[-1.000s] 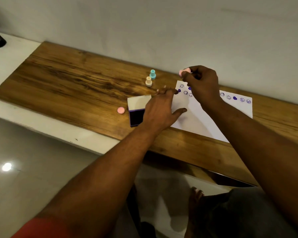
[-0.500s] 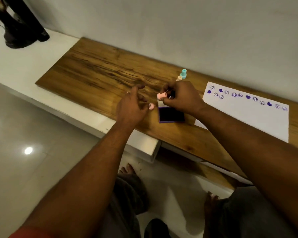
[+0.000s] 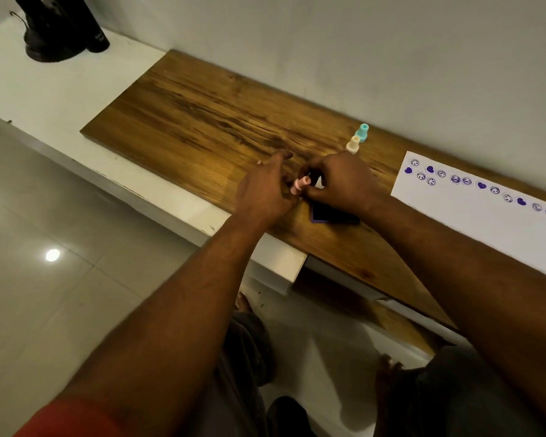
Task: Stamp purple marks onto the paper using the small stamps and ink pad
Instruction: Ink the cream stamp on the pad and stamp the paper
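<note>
the right hand pinches the pink stamp between its fingertips, just above the left edge of the ink pad, and the left hand meets it there with curled fingers touching the lower end of the stamp; i cannot tell if the left hand really grips it or holds the small pink cap, which is hidden now. the pad lies open on the wooden board, its dark purple face partly covered by the right wrist. behind the hands stand the cream stamp and the teal stamp, upright and close together. the paper lies well apart to the right, with a row of purple hearts and smiley faces along its far edge. in my judgement, the risk is that wet ink on the stamp face marks the fingers or the board, because both hands crowd the small piece, and it can slip and roll. compared with half a second ago, the left hand has come from a short gap to contact with the stamp, and the pink cap seen beside it is no longer visible
</note>
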Tool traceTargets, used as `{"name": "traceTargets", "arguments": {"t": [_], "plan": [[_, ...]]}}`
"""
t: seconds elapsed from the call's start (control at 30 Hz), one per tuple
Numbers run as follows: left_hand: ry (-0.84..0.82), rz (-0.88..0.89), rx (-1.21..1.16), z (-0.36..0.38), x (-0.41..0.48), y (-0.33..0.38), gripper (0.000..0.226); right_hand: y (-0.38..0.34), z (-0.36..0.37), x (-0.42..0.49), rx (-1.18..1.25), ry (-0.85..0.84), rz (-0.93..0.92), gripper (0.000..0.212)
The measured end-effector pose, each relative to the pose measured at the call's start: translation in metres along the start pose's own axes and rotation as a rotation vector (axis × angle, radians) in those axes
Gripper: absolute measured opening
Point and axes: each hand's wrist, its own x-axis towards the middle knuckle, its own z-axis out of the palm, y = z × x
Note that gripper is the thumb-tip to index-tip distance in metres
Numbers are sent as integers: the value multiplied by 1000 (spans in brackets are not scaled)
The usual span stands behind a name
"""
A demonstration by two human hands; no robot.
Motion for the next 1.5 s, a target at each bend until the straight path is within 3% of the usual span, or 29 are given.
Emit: {"name": "traceTargets", "arguments": {"t": [0.63,1.13,1.2,1.37,1.5], "plan": [[-32,-46,-11,-5,2,8,79,-10,2,0,-57,-60,-4,32],[-16,-11,36,-6,1,12,76,-37,-7,9,-478,-164,-179,14],[-19,-13,36,-6,3,11,77,-37,-4,9,-419,-182,-135,13],[12,-12,50,-4,5,7,73,-28,-11,11,12,-223,93,28],[102,-13,66,-4,6,7,68,-10,-30,15,-2,-17,183,42]]}}
